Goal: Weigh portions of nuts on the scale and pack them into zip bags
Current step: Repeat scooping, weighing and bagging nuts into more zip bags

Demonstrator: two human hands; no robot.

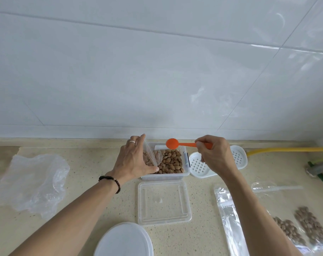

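A clear plastic box (186,159) filled with brown nuts (172,160) stands at the back of the counter. My left hand (134,159) holds an open zip bag (151,155) upright over the box's left side, and some nuts lie inside the bag. My right hand (215,155) pinches the handle of an orange scoop (172,144), whose bowl hovers above the box's far edge. Two filled zip bags of nuts (302,227) lie at the lower right.
The box's clear lid (164,202) lies in front of it. A white perforated dish (199,166) sits behind my right hand. A round white lid (123,241) is at the bottom, crumpled plastic (30,182) at left, empty zip bags (229,215) at right, a yellow hose (286,149) along the wall.
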